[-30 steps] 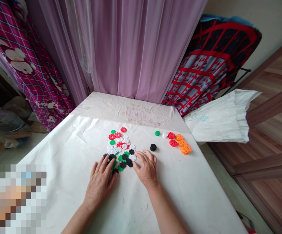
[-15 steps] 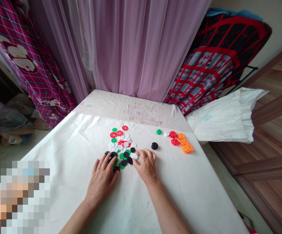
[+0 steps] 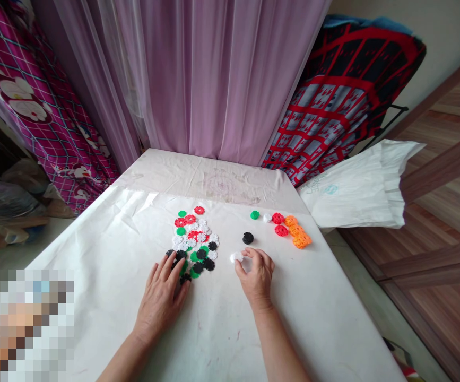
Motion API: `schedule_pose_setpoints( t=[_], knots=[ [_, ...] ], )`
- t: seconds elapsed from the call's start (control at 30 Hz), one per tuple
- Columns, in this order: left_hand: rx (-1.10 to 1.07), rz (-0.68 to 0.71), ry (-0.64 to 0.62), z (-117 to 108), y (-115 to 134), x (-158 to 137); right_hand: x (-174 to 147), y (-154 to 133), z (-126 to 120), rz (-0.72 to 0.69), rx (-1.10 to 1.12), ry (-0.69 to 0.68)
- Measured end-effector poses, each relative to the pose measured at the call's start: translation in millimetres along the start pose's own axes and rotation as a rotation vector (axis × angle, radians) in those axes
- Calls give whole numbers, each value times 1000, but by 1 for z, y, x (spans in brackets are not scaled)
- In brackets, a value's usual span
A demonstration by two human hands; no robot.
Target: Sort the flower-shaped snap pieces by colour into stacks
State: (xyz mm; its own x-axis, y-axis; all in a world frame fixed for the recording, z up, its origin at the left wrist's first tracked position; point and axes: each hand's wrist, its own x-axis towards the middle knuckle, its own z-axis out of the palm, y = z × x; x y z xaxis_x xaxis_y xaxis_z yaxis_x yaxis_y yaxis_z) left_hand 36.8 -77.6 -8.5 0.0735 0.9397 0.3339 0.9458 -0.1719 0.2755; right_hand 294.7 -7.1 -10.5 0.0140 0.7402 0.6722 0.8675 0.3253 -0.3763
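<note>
Between the thumb and forefinger of my right hand [image 3: 257,271] is a white notched plastic disc [image 3: 236,258], just above or on the table to the right of the pile. My left hand [image 3: 163,289] lies with fingers spread at the pile's near left side, its fingertips over some black discs [image 3: 180,255]. The pile mixes white discs [image 3: 179,242], red discs [image 3: 190,218], green discs [image 3: 194,257] and black ones, lying flat and overlapping. A small black stack of discs [image 3: 248,238] stands beyond my right hand.
Farther right stand a green stack [image 3: 255,215], a white stack [image 3: 267,218], two red stacks [image 3: 281,230] and a cluster of orange pieces [image 3: 299,236]. A white cloth covers the table [image 3: 214,339]. At its right edge is a white bag [image 3: 361,185]; purple curtains [image 3: 222,79] hang behind.
My right hand has moved right, away from the pile, with a white disc in its fingers. My left hand stays at the pile. The view has shifted slightly.
</note>
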Motion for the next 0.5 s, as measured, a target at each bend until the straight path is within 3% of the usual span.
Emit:
schedule_pose_setpoints(
  t=[0.3,0.5],
  knots=[
    [19,18,1,0,1,-1,2,-4,-2,-15,-34,-43],
    [61,328,-130,5,13,21,5,-14,-9,-115,33,-64]
  ],
)
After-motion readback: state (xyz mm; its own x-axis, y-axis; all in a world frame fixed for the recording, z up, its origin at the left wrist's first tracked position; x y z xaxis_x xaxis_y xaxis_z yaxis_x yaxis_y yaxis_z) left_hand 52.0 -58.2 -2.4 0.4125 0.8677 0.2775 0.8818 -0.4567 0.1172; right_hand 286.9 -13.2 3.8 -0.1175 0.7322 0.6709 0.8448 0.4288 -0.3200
